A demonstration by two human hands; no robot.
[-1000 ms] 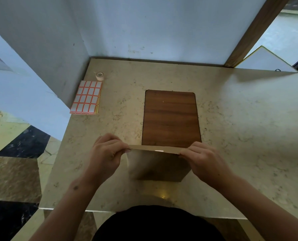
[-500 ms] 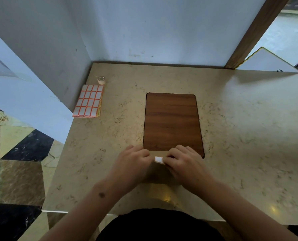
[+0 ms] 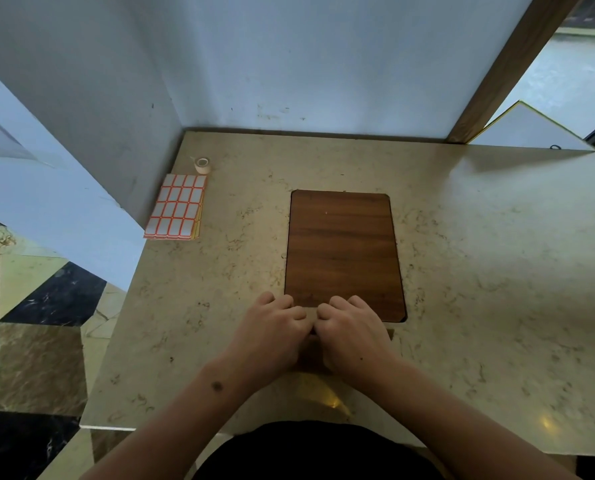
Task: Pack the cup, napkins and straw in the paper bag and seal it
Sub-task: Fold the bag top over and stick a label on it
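Note:
The brown paper bag (image 3: 311, 356) stands at the near edge of the marble counter (image 3: 490, 278), almost fully covered by my hands. Only a strip between my wrists and a corner to the right show. My left hand (image 3: 275, 327) and my right hand (image 3: 351, 330) sit knuckle to knuckle on the bag's folded top, fingers curled down on it. The white sticker seen earlier is hidden under my fingers. The cup, napkins and straw are out of sight.
A dark wooden panel (image 3: 343, 251) is set into the counter just beyond my hands. A stack of red-bordered sticker sheets (image 3: 178, 206) and a small tape roll (image 3: 202, 165) lie at the far left by the wall. A wooden post (image 3: 507, 64) rises at the back right.
My hands slid from the ends of the bag's folded top to its middle. The white sticker held between my fingertips half a second ago is now covered by my fingers.

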